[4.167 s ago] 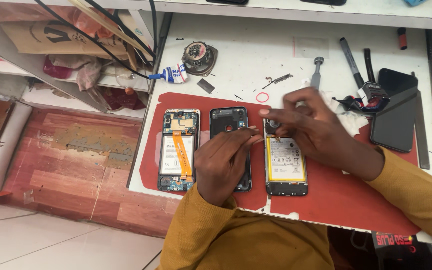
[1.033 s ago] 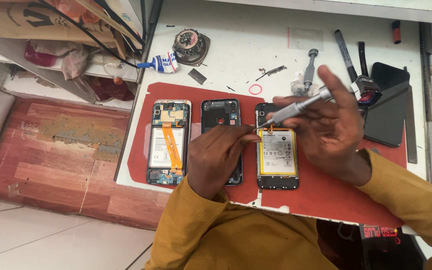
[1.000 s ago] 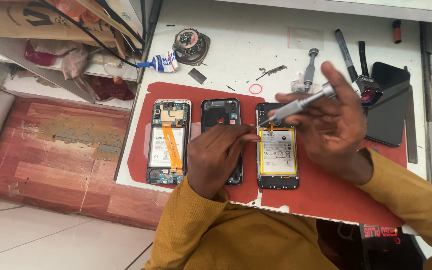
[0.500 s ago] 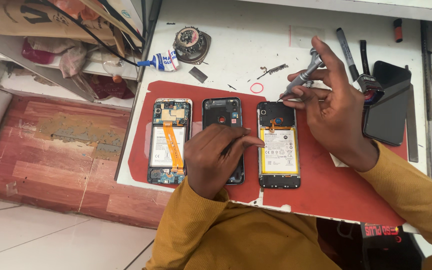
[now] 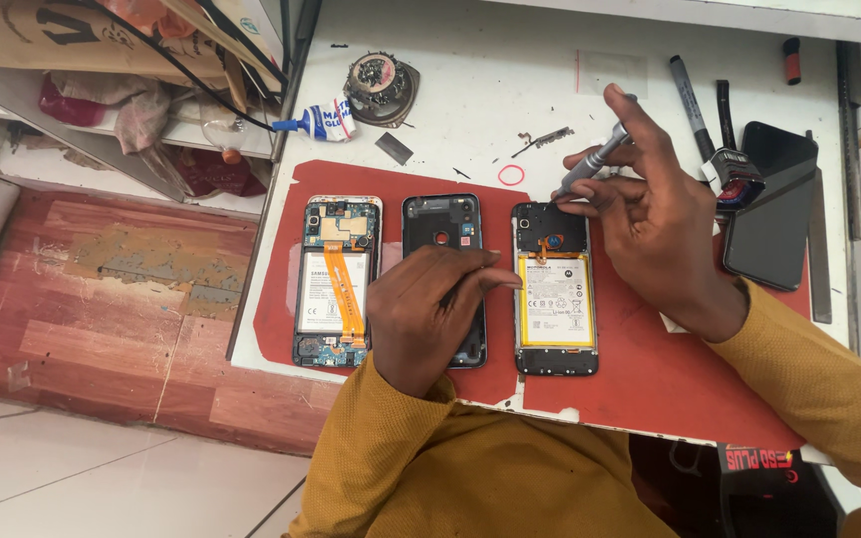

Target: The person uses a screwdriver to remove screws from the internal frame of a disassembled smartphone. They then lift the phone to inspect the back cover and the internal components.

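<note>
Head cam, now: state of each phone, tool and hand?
Left phone: back off, battery and orange flex cable exposed.
Middle phone shell: open, flat, left hand resting on it.
Right phone: back off, battery exposed.
Screwdriver: gripped in right hand, tip off the phone.
Glue tube: lying capped.

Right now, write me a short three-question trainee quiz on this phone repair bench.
1. True or false: the right hand holds a grey screwdriver with its tip near the top corner of the opened phone with the yellow-edged battery.
2. Which does the left hand rest on? A) the middle black phone shell B) the left phone with the orange ribbon cable C) the red ring
3. Fill in: all three opened phones lie on a ____ mat.

Key: 1 true; 2 A; 3 red
</note>
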